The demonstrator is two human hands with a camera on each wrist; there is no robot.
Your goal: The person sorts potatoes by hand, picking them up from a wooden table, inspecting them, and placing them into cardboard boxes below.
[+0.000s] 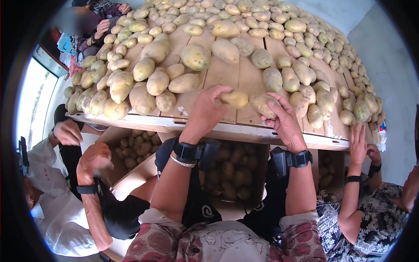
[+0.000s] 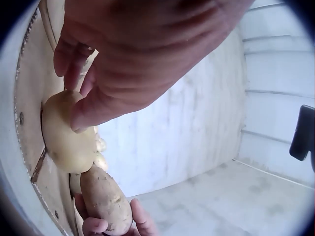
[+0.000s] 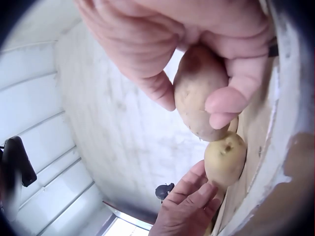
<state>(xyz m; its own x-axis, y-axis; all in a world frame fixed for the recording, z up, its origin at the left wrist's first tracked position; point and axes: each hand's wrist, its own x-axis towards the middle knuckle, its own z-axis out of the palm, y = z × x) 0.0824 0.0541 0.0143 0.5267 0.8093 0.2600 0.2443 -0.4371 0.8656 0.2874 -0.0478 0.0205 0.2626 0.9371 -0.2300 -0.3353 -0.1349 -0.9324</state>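
Yellow potato (image 1: 237,99), near the head view's centre, projects rightward from the left hand (image 1: 206,112), which pinches its left end; just beside it, the right hand (image 1: 284,120) grips a browner potato (image 1: 262,106).

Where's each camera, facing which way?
Head: head-worn, facing forward and down at the table; left hand and right hand show.
Left wrist: worn there, looks past that hand at its held potato; right fingers show.
Right wrist: worn there, looks past that hand at its held potato; left hand shows.
Both wrist views share both potatoes.
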